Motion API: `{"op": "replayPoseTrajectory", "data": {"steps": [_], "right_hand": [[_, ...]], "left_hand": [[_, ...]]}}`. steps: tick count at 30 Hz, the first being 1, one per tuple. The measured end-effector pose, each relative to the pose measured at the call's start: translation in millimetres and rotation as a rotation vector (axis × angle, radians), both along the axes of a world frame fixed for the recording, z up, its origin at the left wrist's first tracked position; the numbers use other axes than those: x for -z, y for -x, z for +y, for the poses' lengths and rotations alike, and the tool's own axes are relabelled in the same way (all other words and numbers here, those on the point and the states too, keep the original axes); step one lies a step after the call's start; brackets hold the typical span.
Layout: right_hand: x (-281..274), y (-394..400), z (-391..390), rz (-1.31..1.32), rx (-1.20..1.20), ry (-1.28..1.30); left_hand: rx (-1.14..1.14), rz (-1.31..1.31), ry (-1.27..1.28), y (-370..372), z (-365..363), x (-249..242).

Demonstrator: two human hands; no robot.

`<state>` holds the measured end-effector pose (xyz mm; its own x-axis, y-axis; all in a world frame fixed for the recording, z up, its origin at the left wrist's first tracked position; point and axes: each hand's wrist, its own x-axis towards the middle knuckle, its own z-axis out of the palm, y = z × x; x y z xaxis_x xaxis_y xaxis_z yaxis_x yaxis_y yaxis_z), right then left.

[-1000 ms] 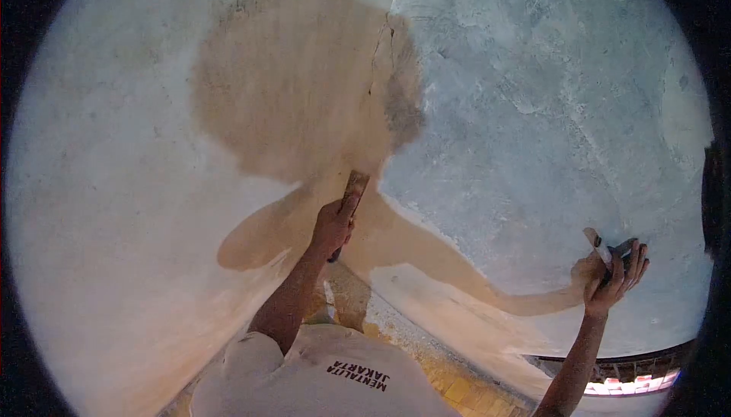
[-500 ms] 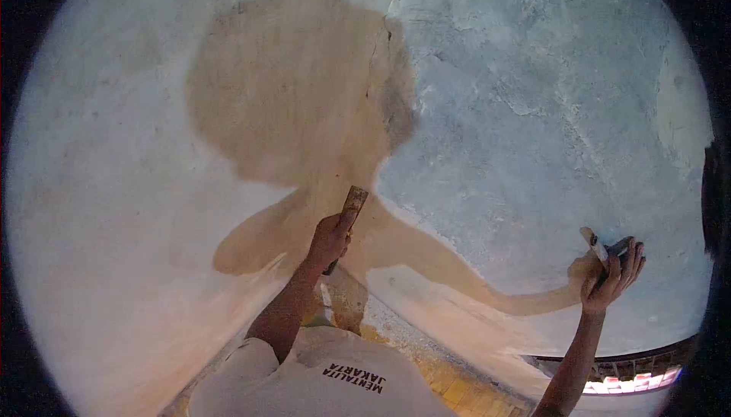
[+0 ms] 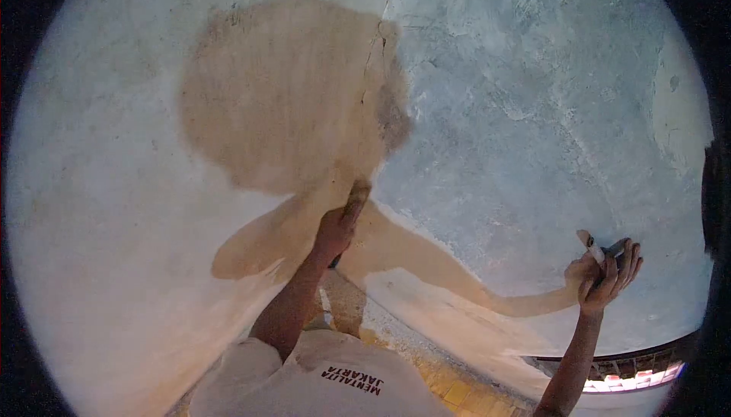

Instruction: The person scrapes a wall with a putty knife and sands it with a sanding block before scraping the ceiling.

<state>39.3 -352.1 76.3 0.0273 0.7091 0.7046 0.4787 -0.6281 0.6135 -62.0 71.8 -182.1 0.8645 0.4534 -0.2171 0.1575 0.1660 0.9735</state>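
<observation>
My left hand (image 3: 335, 232) is wrapped round a scraper (image 3: 359, 194), its flat, stained blade pointing up at the wall (image 3: 487, 143) and the dark end of its handle showing below the fist. Farther right, my right hand (image 3: 607, 276) is raised to the grey-blue part of the wall, fingers bent over a dark, flat piece. A pale, tube-like thing with a brownish end (image 3: 586, 239) sticks out beside the thumb. I cannot tell what kind of thing this is. Most of it is covered by the fingers.
A crack (image 3: 368, 74) runs down the wall where the cream and grey-blue surfaces meet. My shadow (image 3: 282, 97) falls across it. Below my shirt lies a yellowish tiled floor (image 3: 457, 390). An opening with bright light (image 3: 632, 380) is at the lower right.
My left hand and the scraper have shifted slightly up and to the right, the blade blurring a little. My right hand stays nearly in place. The view has tilted slightly.
</observation>
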Motion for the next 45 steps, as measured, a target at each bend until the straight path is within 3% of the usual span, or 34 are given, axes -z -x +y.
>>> {"op": "replayPoseTrajectory", "data": {"steps": [7,14,17,19,20,22,25,28,31,35,37,40,43,45], "right_hand": [[-3,-1,-3,-0.021,0.017,0.035],[-2,-2,-1,-0.032,0.035,0.029],[-4,0,4,-0.018,0.015,0.022],[-4,-1,3,-0.023,0.011,0.031],[-4,-2,2,-0.035,0.017,0.036],[-5,-3,3,-0.047,0.015,0.037],[-4,-2,-1,-0.043,0.009,0.028],[0,-1,-1,-0.026,0.014,0.016],[-4,1,4,-0.032,0.02,0.013],[-3,-2,-2,-0.017,0.032,0.032],[-3,-4,-3,-0.025,0.014,0.032],[-1,-1,-4,-0.019,0.004,0.033],[-3,-5,-1,-0.025,0.014,0.037],[-3,-4,-1,-0.028,0.003,0.039]], "left_hand": [[-0.031,-0.041,0.006,10,7,-21],[-0.006,0.011,-0.019,-7,6,11],[-0.008,0.04,-0.103,2,6,3],[-0.016,-0.109,-0.253,7,10,3],[-0.017,-0.114,-0.256,13,10,2],[-0.037,0.086,0.026,28,2,-2],[0.004,-0.072,-0.092,11,5,33],[-0.017,-0.103,-0.249,-22,6,6],[-0.001,-0.013,-0.154,1,1,-22],[-0.065,-0.02,-0.246,14,3,8],[-0.047,0.029,-0.101,14,4,17],[-0.046,-0.029,-0.138,-18,8,14],[-0.045,0.014,-0.125,-5,3,-13],[-0.06,-0.005,-0.157,3,1,1]]}}
